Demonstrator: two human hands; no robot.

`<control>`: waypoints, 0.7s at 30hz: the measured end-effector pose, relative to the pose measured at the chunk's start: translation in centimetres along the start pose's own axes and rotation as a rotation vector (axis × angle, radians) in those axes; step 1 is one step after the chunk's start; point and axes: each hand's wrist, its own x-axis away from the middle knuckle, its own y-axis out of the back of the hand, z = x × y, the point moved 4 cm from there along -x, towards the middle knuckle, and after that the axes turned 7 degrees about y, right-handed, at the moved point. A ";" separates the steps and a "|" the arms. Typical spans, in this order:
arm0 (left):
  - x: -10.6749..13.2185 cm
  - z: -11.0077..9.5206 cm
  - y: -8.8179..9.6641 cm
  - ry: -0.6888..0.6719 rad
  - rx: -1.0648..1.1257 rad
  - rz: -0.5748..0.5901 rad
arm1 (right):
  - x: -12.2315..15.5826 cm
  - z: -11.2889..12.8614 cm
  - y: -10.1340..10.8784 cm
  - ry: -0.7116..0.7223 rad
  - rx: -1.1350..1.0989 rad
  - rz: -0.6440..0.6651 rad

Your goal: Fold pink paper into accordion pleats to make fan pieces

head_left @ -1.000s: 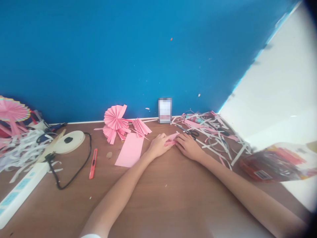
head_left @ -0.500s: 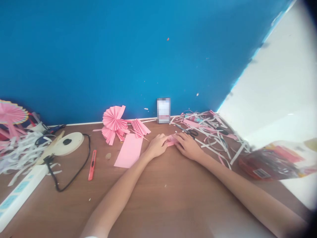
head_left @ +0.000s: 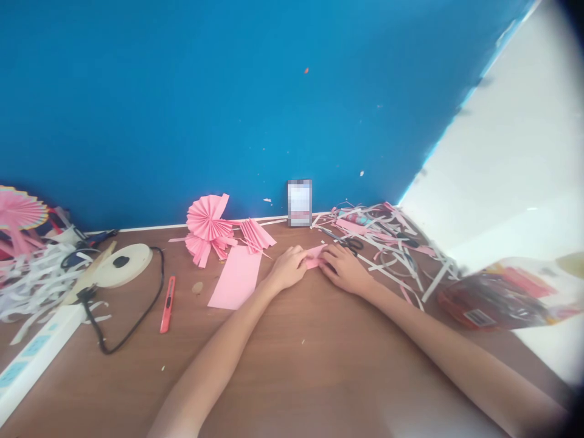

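Between my two hands a small piece of pink paper (head_left: 314,258) lies low against the brown tabletop. My left hand (head_left: 291,267) grips its left end, fingers curled and pressed together. On the right end, my right hand (head_left: 345,269) pinches the paper with bent fingers; the thumbs are partly hidden. Left of my left forearm lies a flat pink sheet (head_left: 235,277). A pleated pink paper piece (head_left: 256,236) rests at the sheet's upper edge, beside pink pleated paper fans (head_left: 208,218). Scissors (head_left: 352,243) lie just beyond my right hand.
A phone-like device (head_left: 300,204) leans on the blue wall. Paper strips (head_left: 401,243) pile at right, near a plastic bag (head_left: 493,298). At left are a red box cutter (head_left: 168,304), a tape roll (head_left: 123,267), a black cable (head_left: 137,328), a power strip (head_left: 41,353) and white shreds (head_left: 36,283).
The view has shifted very slightly. My right fingers have moved a little along the pink paper, and a bit more of it shows between my hands.
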 end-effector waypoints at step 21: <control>-0.4 0.5 -0.2 -0.009 0.019 0.021 | 0.2 -0.3 -0.3 0.024 0.005 -0.038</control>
